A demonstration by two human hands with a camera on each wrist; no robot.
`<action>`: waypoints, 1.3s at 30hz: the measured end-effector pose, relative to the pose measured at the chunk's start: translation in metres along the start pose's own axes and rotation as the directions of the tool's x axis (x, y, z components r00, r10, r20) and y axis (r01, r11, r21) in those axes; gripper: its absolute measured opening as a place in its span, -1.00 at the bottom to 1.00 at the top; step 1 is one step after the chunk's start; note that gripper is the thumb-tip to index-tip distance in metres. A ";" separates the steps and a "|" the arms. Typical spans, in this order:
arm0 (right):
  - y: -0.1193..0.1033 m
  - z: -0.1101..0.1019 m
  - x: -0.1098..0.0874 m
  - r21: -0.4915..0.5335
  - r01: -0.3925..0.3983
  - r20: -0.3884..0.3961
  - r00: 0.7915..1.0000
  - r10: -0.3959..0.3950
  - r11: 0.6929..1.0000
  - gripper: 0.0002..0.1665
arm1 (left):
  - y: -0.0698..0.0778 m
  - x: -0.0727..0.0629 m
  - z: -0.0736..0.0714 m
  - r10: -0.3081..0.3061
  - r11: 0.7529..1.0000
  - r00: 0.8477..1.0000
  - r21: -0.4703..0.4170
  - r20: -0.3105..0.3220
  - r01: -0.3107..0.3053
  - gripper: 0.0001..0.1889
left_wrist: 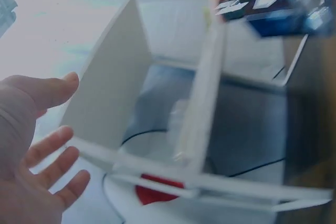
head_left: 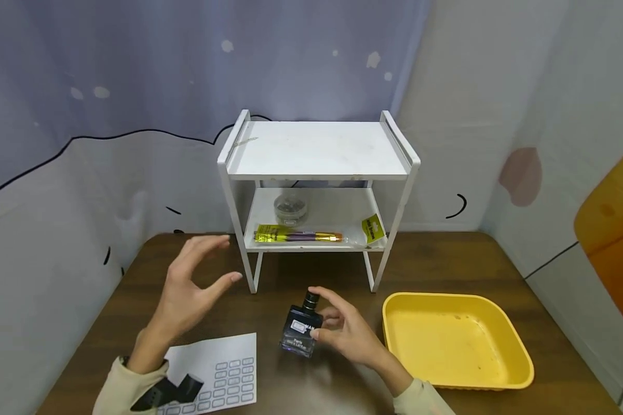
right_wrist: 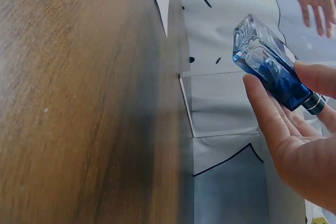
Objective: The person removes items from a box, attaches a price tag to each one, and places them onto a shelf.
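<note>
In the head view my right hand grips a dark blue glass perfume bottle with a black cap, thumb on its labelled front and a finger at the cap. The bottle is tilted and held above the table; its clear, faceted base shows in the right wrist view. My left hand is raised left of the bottle, thumb and fingers spread apart with nothing between them. In the left wrist view the left hand is apart from the bottle.
A white two-tier shelf stands at the back. Its lower tier bears a round clear container and a packet of brushes. A yellow tray sits at right. A printed sheet lies at front left on the brown table.
</note>
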State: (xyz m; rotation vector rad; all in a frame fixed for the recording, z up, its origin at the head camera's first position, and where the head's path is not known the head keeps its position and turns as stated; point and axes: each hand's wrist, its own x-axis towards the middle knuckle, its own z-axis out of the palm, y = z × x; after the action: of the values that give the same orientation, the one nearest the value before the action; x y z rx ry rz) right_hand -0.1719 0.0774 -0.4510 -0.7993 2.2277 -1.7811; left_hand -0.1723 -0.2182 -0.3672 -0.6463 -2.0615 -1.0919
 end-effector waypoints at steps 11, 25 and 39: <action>-0.002 0.001 0.000 0.018 0.035 0.019 0.999 -0.035 0.999 -0.15 | -0.029 0.073 -0.017 0.036 0.996 0.997 0.084 0.061 -0.041 -0.06; -0.026 -0.013 0.006 0.009 0.124 0.017 0.992 -0.125 0.992 -0.14 | -0.035 0.103 -0.015 -0.068 0.998 0.984 0.013 0.162 0.067 -0.09; -0.105 -0.051 0.034 -0.176 0.230 -0.031 0.970 -0.239 0.957 -0.18 | -0.033 0.104 -0.014 -0.050 0.998 0.981 0.045 0.186 0.042 -0.13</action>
State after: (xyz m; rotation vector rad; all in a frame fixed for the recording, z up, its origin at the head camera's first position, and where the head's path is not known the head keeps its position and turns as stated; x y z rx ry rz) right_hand -0.1923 0.0887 -0.3319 -1.1069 2.4343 -1.7424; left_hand -0.2559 -0.2373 -0.2972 -0.7068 -2.2631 -1.0458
